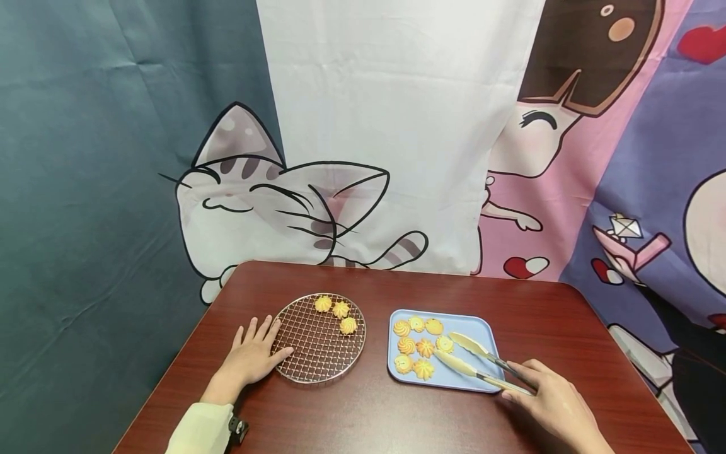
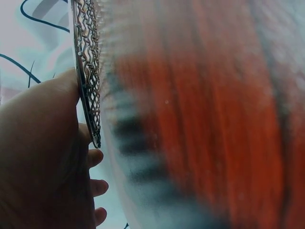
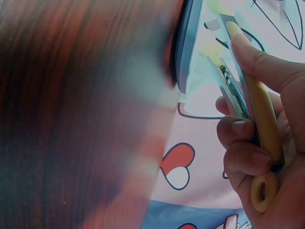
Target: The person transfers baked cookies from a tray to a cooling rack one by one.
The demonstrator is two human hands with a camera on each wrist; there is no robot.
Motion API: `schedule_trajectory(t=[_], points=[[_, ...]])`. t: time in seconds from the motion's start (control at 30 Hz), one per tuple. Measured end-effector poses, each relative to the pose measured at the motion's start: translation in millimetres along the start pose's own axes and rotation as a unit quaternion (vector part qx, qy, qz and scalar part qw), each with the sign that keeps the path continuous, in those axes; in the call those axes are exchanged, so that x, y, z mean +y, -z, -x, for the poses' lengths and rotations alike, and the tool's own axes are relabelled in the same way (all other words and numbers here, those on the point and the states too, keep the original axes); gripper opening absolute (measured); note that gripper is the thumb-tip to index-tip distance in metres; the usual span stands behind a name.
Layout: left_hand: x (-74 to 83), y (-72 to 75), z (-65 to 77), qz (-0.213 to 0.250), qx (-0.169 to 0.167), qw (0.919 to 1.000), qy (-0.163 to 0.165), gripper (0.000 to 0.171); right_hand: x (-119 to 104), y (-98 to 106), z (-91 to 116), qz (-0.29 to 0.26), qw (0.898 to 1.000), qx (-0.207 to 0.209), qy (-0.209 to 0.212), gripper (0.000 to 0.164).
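My left hand (image 1: pixel 252 353) lies with fingers spread at the left rim of a round wire rack (image 1: pixel 314 359), its thumb reaching over the edge. Three small swirled cookies (image 1: pixel 323 304) sit along the rack's upper right. My right hand (image 1: pixel 553 397) grips kitchen tongs (image 1: pixel 460 364) around their handles; the right wrist view shows its fingers curled about the yellow grip (image 3: pixel 264 114). The tongs' pale tips are spread apart over a blue tray (image 1: pixel 476 328), close to a cookie (image 1: pixel 445 344) at the right of the group. Several more cookies (image 1: pixel 425 348) lie on the tray's left half.
Rack and tray stand side by side on a dark red-brown wooden table (image 1: pixel 363 416). Behind it hangs a cartoon-printed curtain (image 1: pixel 397 126). On the left wrist is a black strap (image 1: pixel 238 429) below a pale sleeve (image 1: pixel 201 429).
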State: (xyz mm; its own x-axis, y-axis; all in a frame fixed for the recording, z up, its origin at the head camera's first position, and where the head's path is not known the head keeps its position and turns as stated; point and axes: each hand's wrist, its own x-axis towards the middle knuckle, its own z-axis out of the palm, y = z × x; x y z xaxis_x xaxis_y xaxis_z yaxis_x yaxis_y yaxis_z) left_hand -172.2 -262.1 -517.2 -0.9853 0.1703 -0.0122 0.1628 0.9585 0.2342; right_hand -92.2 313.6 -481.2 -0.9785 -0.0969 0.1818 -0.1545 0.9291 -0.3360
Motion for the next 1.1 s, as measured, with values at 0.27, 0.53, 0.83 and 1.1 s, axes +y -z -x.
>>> schedule_trajectory(t=[0.27,0.53,0.83,1.1], points=[[1.0,1.2,1.4,0.004,-0.001,1.0000,-0.001,0.079,3.6,-1.0,-1.7,0.003,1.000,0.015,0.010,0.049],[3.5,3.7,1.6,0.000,-0.006,1.0000,0.000,0.079,3.5,-1.7,-1.9,0.010,1.000,0.024,0.012,0.044],[4.5,4.9,2.1,-0.002,-0.009,1.0000,0.000,0.079,1.9,-0.9,-1.3,0.011,1.000,0.020,0.006,0.045],[2.7,2.1,1.2,0.002,-0.007,1.0000,0.001,0.080,-1.1,2.4,0.7,0.008,1.000,0.014,-0.003,0.046]])
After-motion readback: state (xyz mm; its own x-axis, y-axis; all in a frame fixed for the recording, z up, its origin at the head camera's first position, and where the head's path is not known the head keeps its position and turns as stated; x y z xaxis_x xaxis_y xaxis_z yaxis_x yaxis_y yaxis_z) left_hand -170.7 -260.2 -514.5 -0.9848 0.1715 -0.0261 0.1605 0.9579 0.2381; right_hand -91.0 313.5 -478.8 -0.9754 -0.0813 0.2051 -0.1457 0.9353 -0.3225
